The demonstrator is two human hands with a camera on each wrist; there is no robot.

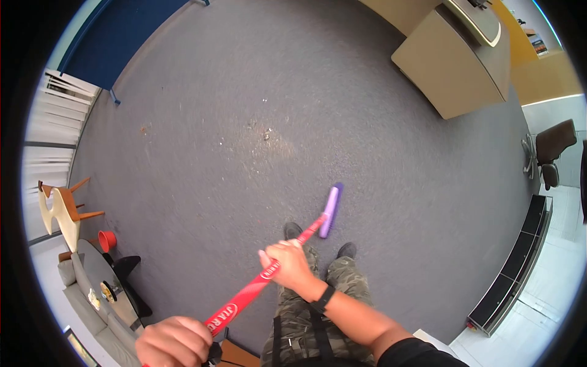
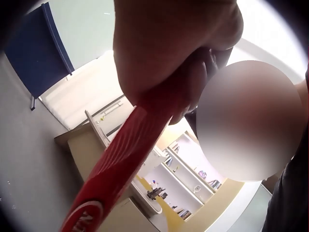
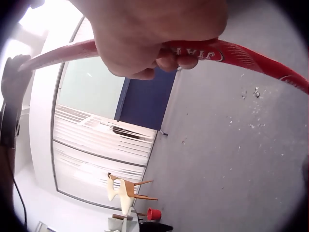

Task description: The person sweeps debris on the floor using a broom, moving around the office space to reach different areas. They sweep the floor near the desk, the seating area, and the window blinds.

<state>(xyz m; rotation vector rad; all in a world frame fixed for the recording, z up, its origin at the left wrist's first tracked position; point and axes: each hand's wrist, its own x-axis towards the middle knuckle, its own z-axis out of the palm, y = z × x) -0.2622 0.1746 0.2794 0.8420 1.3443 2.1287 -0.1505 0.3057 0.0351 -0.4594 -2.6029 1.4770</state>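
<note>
left grip [image 1: 174,342] and right grip [image 1: 287,263] curl round the red handle [image 1: 239,300], partly hiding it.

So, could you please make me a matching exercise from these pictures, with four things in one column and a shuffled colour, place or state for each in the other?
Things:
1. Broom head
2. Left hand
3. Right hand
4. Bucket

Descriptions:
A. Grips the handle, closer to the purple end
B. Red, near a chair
C. Purple, at the handle's lower end
D. Grips the handle, farther from the purple end

Pairs: 1-C; 2-D; 3-A; 4-B
</note>
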